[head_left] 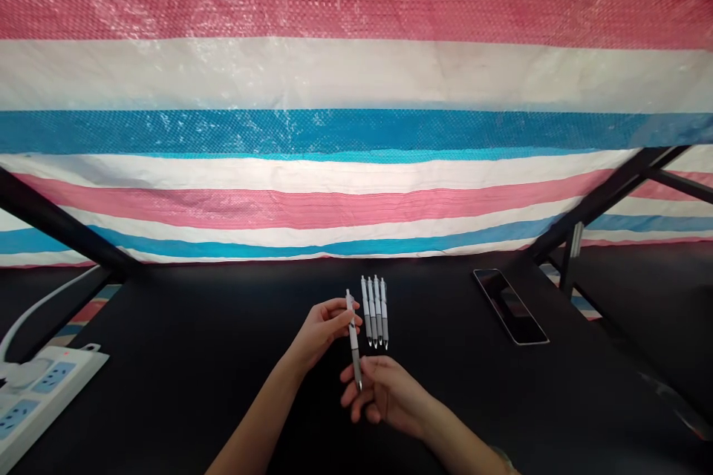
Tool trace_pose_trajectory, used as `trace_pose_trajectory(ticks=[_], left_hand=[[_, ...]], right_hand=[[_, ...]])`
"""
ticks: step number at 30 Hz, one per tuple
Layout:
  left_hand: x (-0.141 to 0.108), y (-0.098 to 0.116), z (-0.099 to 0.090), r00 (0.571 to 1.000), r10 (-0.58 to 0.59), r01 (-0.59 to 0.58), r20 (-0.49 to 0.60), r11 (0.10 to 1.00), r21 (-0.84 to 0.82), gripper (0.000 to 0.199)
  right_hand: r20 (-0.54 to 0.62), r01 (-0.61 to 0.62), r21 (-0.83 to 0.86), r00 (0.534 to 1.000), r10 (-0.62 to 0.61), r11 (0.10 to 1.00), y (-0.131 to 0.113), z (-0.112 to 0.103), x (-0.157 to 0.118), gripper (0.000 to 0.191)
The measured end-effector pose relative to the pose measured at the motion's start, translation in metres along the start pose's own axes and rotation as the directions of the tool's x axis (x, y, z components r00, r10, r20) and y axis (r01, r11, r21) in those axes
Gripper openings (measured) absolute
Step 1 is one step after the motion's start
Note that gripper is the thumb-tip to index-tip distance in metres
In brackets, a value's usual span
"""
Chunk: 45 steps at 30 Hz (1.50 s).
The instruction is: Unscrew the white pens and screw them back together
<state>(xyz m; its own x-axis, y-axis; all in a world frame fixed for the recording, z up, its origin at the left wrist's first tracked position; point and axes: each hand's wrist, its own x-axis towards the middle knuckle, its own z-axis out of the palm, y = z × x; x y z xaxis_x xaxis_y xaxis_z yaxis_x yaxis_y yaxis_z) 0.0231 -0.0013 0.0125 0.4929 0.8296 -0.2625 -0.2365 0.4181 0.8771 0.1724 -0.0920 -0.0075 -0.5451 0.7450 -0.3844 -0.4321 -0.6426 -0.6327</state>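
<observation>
A white click pen [353, 338] with a grey grip and metal tip is held over the black table, its tip pointing down toward me. My left hand [328, 323] pinches its upper half between thumb and fingers. Lower down, my right hand [390, 393] has its thumb and fingers about the grey grip near the tip. Just beyond my hands, several matching white pens [375, 312] lie side by side in a row, tips toward me.
On the right of the black table [223, 341] lies a dark-screened phone [511, 306]. A white power strip [50, 393] with a plugged-in cable is at the left edge. Black metal frame legs [590, 200] flank the table, and a striped plastic sheet [356, 74] hangs behind.
</observation>
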Motion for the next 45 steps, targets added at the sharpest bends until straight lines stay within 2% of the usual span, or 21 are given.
trace_pose_trajectory(ticks=[13, 24, 33, 39, 45], left_hand=[[0.000, -0.004, 0.003, 1.000, 0.013, -0.013, 0.004, 1.000, -0.025, 0.033], [0.000, -0.003, 0.004, 1.000, 0.028, -0.029, -0.003, 0.999, -0.023, 0.033], [0.001, -0.003, 0.002, 0.999, 0.034, -0.035, -0.028, 0.999, -0.022, 0.032], [-0.001, 0.000, 0.006, 0.999, 0.034, -0.035, -0.032, 0.999, -0.017, 0.034], [-0.001, -0.001, 0.010, 0.998, 0.042, -0.044, -0.047, 0.997, -0.057, 0.034]], right_hand=[[0.038, -0.048, 0.097, 0.998, 0.044, 0.994, -0.004, -0.002, -0.004, 0.032], [0.017, -0.077, 0.120, 0.997, 0.076, 0.990, -0.006, -0.003, -0.004, 0.039], [0.049, -0.063, 0.102, 0.997, 0.058, 0.993, -0.007, -0.003, -0.005, 0.034], [0.123, -0.074, 0.046, 0.990, 0.067, 0.996, -0.003, -0.008, -0.004, 0.037], [0.083, -0.075, -0.003, 0.994, 0.075, 0.997, 0.001, -0.015, 0.001, 0.036]])
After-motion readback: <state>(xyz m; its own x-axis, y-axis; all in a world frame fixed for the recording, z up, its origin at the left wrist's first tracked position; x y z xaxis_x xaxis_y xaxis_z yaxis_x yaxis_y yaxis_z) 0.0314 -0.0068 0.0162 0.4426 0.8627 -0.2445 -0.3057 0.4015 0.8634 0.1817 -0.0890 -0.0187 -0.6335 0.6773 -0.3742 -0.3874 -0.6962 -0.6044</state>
